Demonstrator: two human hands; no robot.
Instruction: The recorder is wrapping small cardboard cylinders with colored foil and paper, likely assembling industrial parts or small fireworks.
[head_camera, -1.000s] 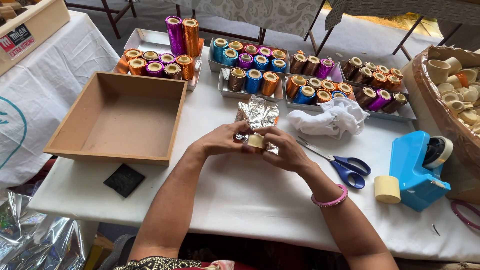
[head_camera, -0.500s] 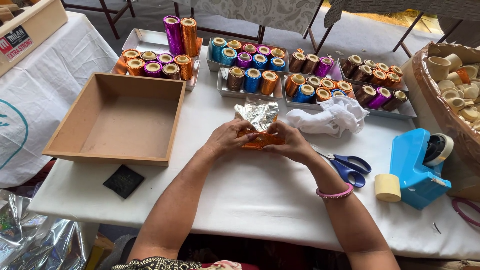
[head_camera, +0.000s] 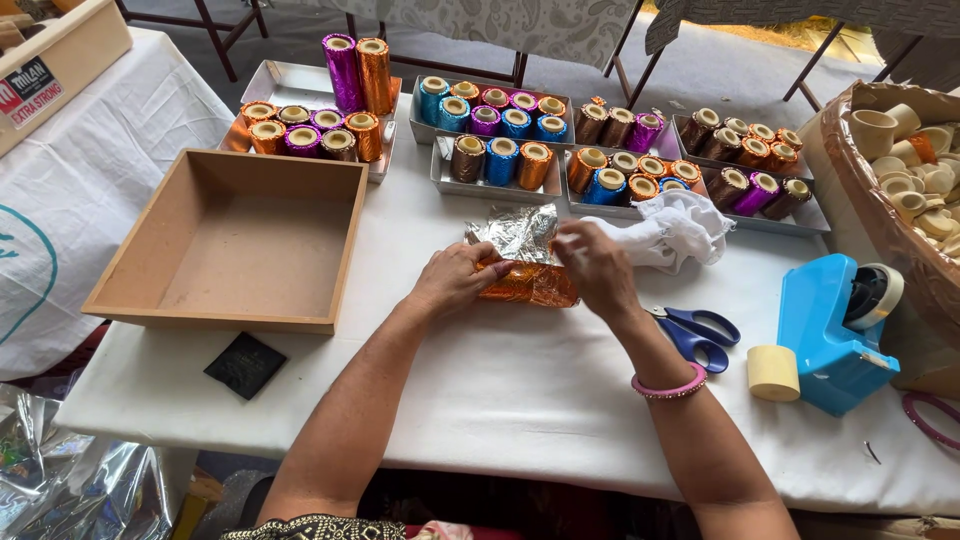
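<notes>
While both hands press a foil-wrapped piece at mid-desk, trays of wrapped spools wait behind.

Left hand (head_camera: 455, 282) lies curled on the left end of the crinkled orange foil piece (head_camera: 530, 285), fingers closed over it; right hand (head_camera: 597, 266) pinches its right end, beside loose silver foil (head_camera: 518, 232). Its long axis runs left to right between the hands, both touching it. An empty shallow brown cardboard tray (head_camera: 235, 240) lies to the left, a small black square packet (head_camera: 246, 365) before it; blue-handled scissors (head_camera: 697, 335), a cream tape roll (head_camera: 773, 372) and a blue tape dispenser (head_camera: 830, 335) lie to the right on the white-covered desk (head_camera: 520, 400).
</notes>
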